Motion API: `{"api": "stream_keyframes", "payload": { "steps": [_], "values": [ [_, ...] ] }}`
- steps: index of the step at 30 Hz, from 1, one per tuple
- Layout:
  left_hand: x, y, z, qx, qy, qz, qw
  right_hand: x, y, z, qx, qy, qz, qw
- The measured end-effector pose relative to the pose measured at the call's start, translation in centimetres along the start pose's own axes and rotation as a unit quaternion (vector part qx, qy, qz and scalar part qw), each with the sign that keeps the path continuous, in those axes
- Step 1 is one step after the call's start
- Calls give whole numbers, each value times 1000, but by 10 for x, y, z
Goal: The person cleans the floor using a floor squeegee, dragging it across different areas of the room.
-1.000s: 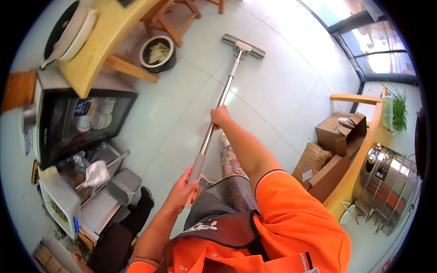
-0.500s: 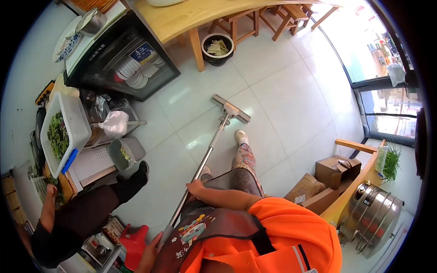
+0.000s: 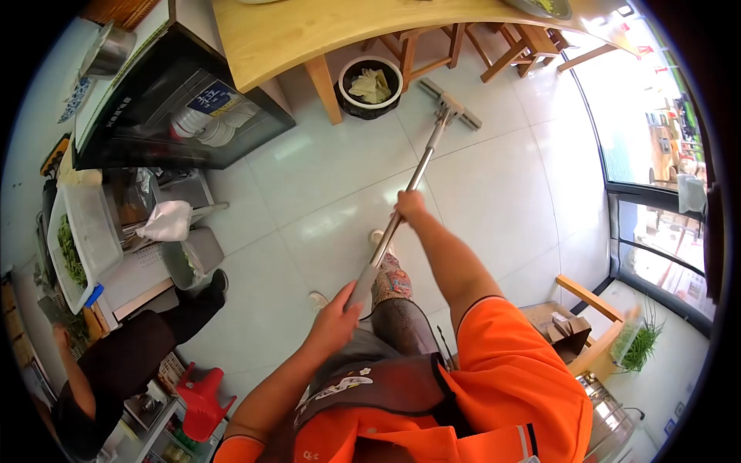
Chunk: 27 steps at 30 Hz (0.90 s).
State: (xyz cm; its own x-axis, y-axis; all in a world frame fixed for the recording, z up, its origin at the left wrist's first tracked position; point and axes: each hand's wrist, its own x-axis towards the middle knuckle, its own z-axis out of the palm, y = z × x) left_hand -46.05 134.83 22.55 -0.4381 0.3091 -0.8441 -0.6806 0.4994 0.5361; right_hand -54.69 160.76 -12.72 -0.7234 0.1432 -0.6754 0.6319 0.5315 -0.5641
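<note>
Two hands on one mop (image 3: 421, 168) here. The left hand (image 3: 333, 318) is curled around the grey grip (image 3: 361, 287) at the near end, and the right hand (image 3: 410, 204) is wrapped round the bare metal shaft farther up. Both look pretty well closed on it, though I can't make out every finger.

The mop slants from near left to far right, with its head (image 3: 450, 104) looking like it's on the floor (image 3: 332, 201), just right of the bin (image 3: 370, 83) and short of the table (image 3: 324, 27).

Handling-wise, I'd guess the pole is light and stiff, nothing fragile, but the head probably makes the far end feel heavier. Smooth metal could get slippery if damp; can't tell whether it's wet. Best hold is probably the grey part for control, plus a looser hand mid-shaft for steering. Wouldn't grab the head.
</note>
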Motion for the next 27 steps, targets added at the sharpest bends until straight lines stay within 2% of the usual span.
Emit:
{"api": "stream_keyframes", "payload": {
  "steps": [2, 4, 5, 9, 11, 12, 14, 15, 16, 18, 19, 20, 22, 25, 27],
  "values": [
    [34, 39, 23, -57, -22, -17, 998, 43, 15, -47, 80, -4, 74, 994],
    [63, 50, 42, -72, -42, 16, 996, 34, -20, -106, 86, 1, 128, 988],
    [65, 46, 47, -79, -53, 30, 995, 28, -23, -114, 89, 0, 144, 986],
    [36, 10, 35, -109, -56, -23, 992, -35, -63, -83, 152, 43, 237, 959],
    [-3, -24, 11, -113, -55, -45, 991, -79, -85, -48, 143, 26, 260, 955],
    [-26, -45, -2, -99, -45, -57, 992, -71, -50, -5, 48, -35, 186, 981],
    [-73, -91, -29, -96, -31, -68, 993, -91, -39, 47, 40, -84, 153, 984],
    [-98, -115, -44, -104, -24, -70, 992, -128, -65, 74, 129, -77, 197, 969],
    [-129, -130, -60, -102, -12, -79, 992, -157, -76, 105, 126, -113, 180, 969],
    [-191, -162, -88, -92, 13, -86, 992, -206, -105, 161, 156, -163, 203, 953],
    [-231, -192, -99, -84, 26, -90, 992, -245, -126, 195, 191, -179, 248, 933],
    [-274, -224, -105, -106, 44, -104, 988, -293, -148, 235, 153, -211, 245, 934],
    [-325, -255, -103, -139, 71, -130, 979, -334, -158, 283, 129, -273, 249, 920],
    [-411, -313, -88, -149, 135, -120, 972, -393, -139, 375, 105, -375, 232, 891],
    [-459, -356, -66, -179, 167, -129, 961, -441, -148, 409, 171, -360, 267, 877]
  ]
}}
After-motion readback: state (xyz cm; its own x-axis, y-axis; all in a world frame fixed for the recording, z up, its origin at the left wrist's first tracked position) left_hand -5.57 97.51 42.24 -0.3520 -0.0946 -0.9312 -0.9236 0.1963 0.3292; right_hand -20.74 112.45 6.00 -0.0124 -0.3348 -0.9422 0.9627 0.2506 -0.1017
